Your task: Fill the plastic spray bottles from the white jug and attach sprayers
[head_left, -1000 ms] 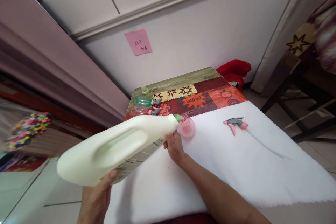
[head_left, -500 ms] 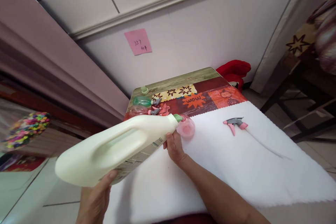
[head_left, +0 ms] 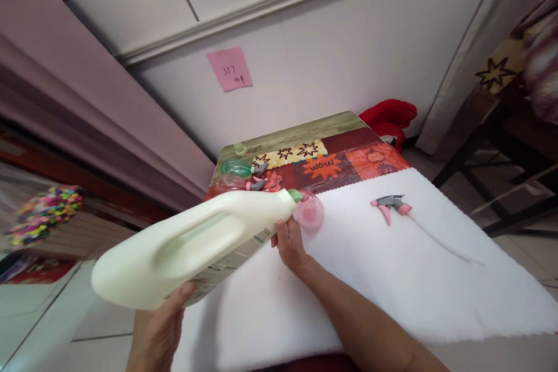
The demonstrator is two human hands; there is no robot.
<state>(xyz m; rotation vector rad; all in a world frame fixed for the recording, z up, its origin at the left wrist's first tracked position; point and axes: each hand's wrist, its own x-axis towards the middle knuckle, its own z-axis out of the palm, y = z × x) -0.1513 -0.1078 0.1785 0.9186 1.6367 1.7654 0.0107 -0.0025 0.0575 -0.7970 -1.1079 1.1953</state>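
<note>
Head view: I have the left hand (head_left: 159, 325) clasping the cream jug (head_left: 183, 244) low on its near side, the jug's long axis running from eight o'clock to two. Ahead, the right hand (head_left: 293, 244) grips it just below the neck. From those nearer right fingertips, the pink bottle (head_left: 310, 213) sits toward two o'clock, beside the green spout (head_left: 295, 195); whether the tip enters its mouth, I can't be sure. Farther, at ten o'clock, lies a green spray bottle (head_left: 235, 168).
</note>
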